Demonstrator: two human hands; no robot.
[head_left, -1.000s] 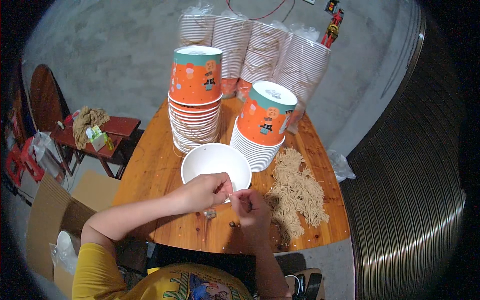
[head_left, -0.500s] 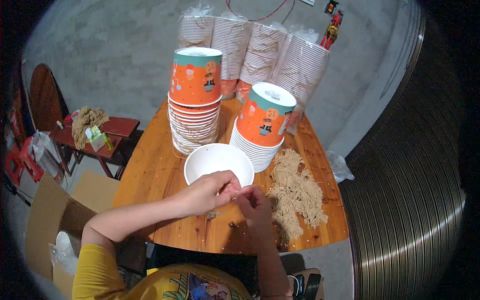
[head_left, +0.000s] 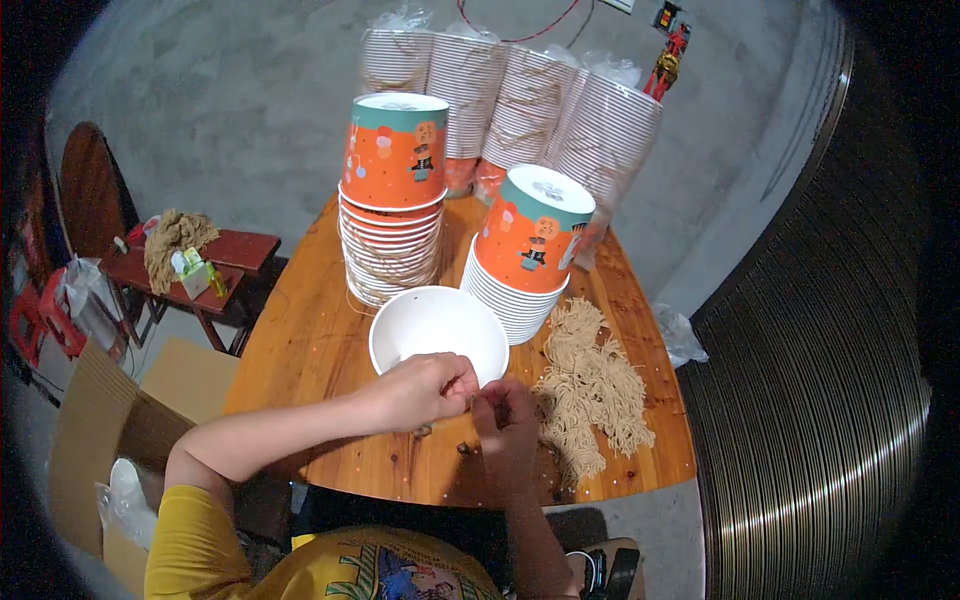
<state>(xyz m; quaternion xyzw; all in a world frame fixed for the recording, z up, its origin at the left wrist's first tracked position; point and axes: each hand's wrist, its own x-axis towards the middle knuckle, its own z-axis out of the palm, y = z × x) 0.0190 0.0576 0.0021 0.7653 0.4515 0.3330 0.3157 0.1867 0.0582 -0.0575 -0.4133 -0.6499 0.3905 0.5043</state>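
In front of me on the wooden table lies a white paper bucket (head_left: 440, 325), its open mouth facing me. Both hands meet at its near rim. My left hand (head_left: 430, 388) has its fingers closed in a pinch, and my right hand (head_left: 505, 412) pinches close beside it. Whatever lies between the fingertips is too small and hidden to make out. A pile of tan cord (head_left: 595, 385) rests to the right of my right hand. Two small brown bits (head_left: 465, 448) sit on the table below the hands.
Beyond the bucket stand two stacks of orange paper buckets (head_left: 398, 155), upside down, one wound with twine. Several plastic-wrapped stacks (head_left: 520, 105) line the table's far end. At left are a red bench (head_left: 235, 250) and cardboard boxes (head_left: 185, 380); a ribbed shutter (head_left: 810, 400) rises at right.
The two hands have shifted slightly down at the bucket's rim, still together with fingers pinched. More of the bucket's inside shows. Nothing else has visibly moved.
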